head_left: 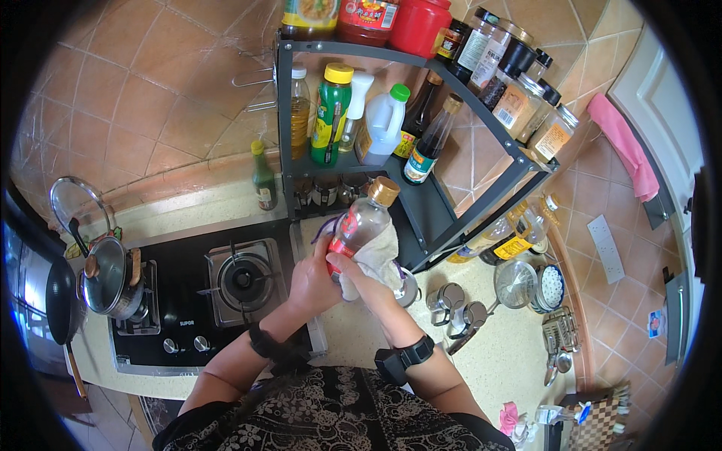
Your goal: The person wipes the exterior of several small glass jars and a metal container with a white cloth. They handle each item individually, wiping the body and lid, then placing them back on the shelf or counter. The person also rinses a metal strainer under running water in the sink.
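Note:
A clear bottle with a gold cap and a red label is held tilted above the counter. My left hand grips its lower part from the left. Around the bottle's right side lies a white cloth with purple edging, bunched against the wall of the bottle. My right hand holds the cloth to the bottle, its thumb lying across the red label. Most fingers of my right hand are hidden. The gold cap is on the bottle.
A dark corner rack with bottles and jars stands beyond my hands. Left is a gas hob carrying a lidded pot. A green bottle stands behind it. Two lidded glass jars and a strainer sit right.

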Demonstrator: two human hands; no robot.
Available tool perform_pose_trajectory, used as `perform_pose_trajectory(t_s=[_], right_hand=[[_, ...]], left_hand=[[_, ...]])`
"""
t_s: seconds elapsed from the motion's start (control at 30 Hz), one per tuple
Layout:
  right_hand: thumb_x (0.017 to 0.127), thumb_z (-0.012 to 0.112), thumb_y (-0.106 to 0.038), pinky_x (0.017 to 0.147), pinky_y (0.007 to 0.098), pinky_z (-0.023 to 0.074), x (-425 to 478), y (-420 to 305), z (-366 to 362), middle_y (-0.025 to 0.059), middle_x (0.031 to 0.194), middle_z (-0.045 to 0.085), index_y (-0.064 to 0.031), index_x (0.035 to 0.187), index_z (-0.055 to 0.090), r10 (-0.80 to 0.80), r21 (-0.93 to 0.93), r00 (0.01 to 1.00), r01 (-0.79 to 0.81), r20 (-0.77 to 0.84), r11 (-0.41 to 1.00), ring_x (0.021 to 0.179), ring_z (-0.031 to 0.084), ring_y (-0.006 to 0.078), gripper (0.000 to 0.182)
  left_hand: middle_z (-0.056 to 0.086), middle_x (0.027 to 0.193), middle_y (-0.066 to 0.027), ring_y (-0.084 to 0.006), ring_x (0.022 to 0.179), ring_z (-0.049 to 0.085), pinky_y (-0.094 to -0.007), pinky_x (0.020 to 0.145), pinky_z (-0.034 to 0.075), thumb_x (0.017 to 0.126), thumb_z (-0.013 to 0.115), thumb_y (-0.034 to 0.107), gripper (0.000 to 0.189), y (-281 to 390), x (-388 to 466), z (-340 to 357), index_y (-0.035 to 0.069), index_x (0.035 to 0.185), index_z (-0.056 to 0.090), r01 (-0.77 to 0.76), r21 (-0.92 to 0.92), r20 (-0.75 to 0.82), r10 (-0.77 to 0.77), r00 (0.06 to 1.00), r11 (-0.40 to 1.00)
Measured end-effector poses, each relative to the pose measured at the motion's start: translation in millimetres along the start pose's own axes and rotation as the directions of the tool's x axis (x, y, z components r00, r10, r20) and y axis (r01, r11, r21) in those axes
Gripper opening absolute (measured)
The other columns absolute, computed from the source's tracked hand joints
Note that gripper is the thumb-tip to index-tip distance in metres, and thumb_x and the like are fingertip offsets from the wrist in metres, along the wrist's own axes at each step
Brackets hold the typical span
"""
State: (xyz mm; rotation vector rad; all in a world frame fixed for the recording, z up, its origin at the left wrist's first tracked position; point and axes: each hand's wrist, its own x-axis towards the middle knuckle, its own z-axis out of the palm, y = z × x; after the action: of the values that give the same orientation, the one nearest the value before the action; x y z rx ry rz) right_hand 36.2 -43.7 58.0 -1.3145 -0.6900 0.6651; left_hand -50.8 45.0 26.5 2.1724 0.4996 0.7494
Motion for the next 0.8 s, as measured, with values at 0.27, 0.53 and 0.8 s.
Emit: perform_pose_trajectory(t_s=[0.27,0.53,0.8], right_hand=[[0.074,0.076,-0.01,0.089,0.0291,0.0454,0,-13,-15,0.0046,0.116,0.056,-0.0066,0.126,0.045,0.078,0.212,0.995,-0.09,0.061,0.973,0.104,0.055,0.0154,0.061],[0.073,0.076,-0.019,0.081,0.0317,0.047,-1,-1,-3,0.0116,0.106,0.055,-0.0033,0.122,0.039,-0.29,-0.445,0.934,0.354,0.209,0.823,0.096,0.057,0.0211,0.064],[0.076,0.075,-0.029,0.085,0.0309,0.0439,-4,-11,-13,0.009,0.108,0.055,-0.004,0.123,0.04,-0.243,-0.339,0.917,0.348,0.316,0.874,0.1,0.054,0.0199,0.064]], left_hand=[[0.058,0.109,-0.0249,-0.0392,0.093,0.06,-0.0446,0.078,0.05,0.06,0.078,0.032,0.088,15,-3,-22,0.0,0.131,0.037,-0.078,0.08,0.188,0.061,0.98,0.994],[0.061,0.103,-0.0093,-0.0164,0.093,0.058,-0.031,0.084,0.046,0.076,0.073,0.02,0.04,47,35,-47,0.0,0.106,0.058,0.04,-0.6,-0.041,-0.081,0.996,0.799],[0.061,0.08,-0.0035,-0.0124,0.079,0.057,-0.0292,0.084,0.045,0.082,0.063,0.004,0.005,54,45,-38,0.005,0.081,0.058,0.213,-0.872,0.151,-0.171,0.974,0.44]])
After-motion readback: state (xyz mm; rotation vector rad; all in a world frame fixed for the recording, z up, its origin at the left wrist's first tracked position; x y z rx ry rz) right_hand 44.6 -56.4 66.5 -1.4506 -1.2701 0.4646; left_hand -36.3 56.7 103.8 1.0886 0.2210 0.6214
